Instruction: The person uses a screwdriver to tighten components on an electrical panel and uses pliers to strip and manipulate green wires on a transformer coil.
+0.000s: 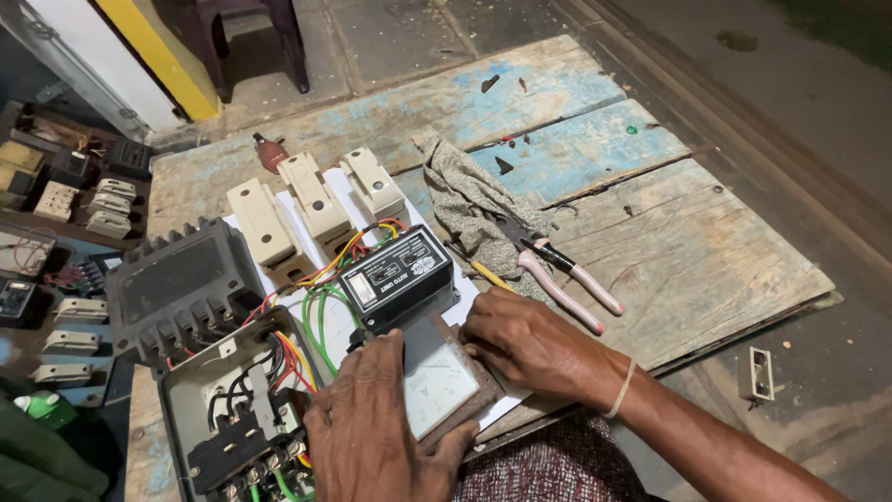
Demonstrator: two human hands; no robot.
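Far left there's a shelf of spare switch parts [84, 200], then the dark finned cover [177, 288] lying just beside the open grey starter box [232, 418], whose black, red and yellow wires are all on show. Behind those sit 3 cream fuse carriers [316, 200] in a row on the white board [344, 186]. The left hand [381, 428] lies flat over the lower left of the square panel meter [437, 381], fingers loosely curled with the tips up by the black control unit [398, 276] (not really gripping, more pinning it down). The right hand [534, 344] has its fingers bent against the meter's right edge, steadying it. So the meter rests between both hands on the board, touching the control unit's front. Looks to me like he's seating the meter in place; the next move probably calls for lining it up square and keeping the green wires [321, 325] from getting pinched under it. Further right, a grey rag [469, 200] and pink-handled pliers [567, 279] lie on the worn blue-painted wooden table [697, 251]
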